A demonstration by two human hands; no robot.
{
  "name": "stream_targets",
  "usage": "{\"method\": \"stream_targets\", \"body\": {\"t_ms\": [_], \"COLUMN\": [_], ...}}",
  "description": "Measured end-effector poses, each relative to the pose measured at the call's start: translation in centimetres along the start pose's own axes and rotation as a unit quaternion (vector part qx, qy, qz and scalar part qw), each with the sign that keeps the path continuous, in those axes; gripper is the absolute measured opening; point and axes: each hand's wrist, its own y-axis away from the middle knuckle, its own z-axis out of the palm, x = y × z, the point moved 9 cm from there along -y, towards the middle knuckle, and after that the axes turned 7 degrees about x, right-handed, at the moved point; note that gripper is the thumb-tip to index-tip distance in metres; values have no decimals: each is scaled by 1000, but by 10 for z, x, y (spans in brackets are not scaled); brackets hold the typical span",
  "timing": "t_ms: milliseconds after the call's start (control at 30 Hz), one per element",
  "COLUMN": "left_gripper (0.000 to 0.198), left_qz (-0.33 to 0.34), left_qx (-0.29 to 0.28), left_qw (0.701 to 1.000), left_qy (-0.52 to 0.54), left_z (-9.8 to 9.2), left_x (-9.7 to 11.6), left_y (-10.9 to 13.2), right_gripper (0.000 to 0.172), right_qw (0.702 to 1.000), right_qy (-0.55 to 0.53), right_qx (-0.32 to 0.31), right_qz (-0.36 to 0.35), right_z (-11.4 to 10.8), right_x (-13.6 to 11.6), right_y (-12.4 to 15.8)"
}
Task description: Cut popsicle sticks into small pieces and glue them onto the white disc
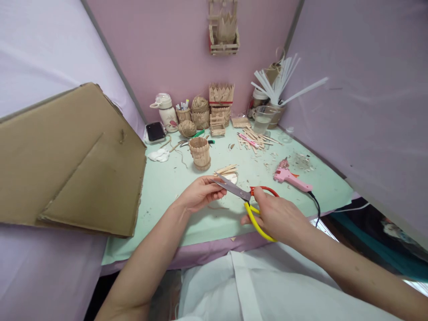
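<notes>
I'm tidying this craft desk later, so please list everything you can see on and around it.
scissors: one, red and yellow handles, table front, in right hand
glue gun: one, pink, right of scissors
cardboard: one, brown, left edge
stick cup: one, wood, table middle
loose sticks: many, wood, back right
glass: one, clear, back right
phone: one, black, back left
flask: one, white, beside phone
twine ball: one, tan, right of phone
tissue: one, white, left of stick cup
wall basket: one, wood, hung at back
table: one, mint green
left hand: one, at blade tip
right hand: one, gripping scissors handles
</notes>
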Motion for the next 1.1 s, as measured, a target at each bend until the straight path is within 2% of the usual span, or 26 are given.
{"method": "stream_targets", "body": {"t_ms": [133, 233, 333, 467, 633, 700, 833, 967, 1100], "left_gripper": [21, 19, 19, 20, 19, 18, 20, 24, 25], "left_qz": [-10, -19, -13, -6, -15, -17, -26, -30, -33], "left_qx": [-2, -2, 3, 34, 57, 65, 74, 57, 37], "left_qw": [1000, 1000, 1000, 999, 998, 997, 997, 998, 998], "left_qy": [-2, 0, 8, 15, 30, 34, 14, -9, -26], "left_z": [0, -1, -3, -9, -9, -9, -9, -7, -4], "left_x": [-1, -2, -1, -3, -9, -10, -12, -15, -18], "left_y": [0, 0, -1, -5, -7, -7, -7, -8, -8], "right_gripper": [48, 38, 24, 31, 31, 29, 26, 26, 29], "right_qw": [1000, 1000, 991, 948, 914, 899, 875, 859, 845], "right_qy": [4, -18, -129, -314, -401, -427, -457, -478, -501], "right_qx": [5, 4, -17, -53, 6, 47, 146, 181, 186], "right_qz": [2, 4, 2, 9, 65, 81, 58, 34, 24], "right_z": [2, 5, 8, 10, 11, 9, -9, -18, -17], "right_x": [-1, 1, 0, -4, 6, 11, 10, 2, -2], "right_y": [2, 2, 0, -8, -25, -30, -37, -40, -43]}}
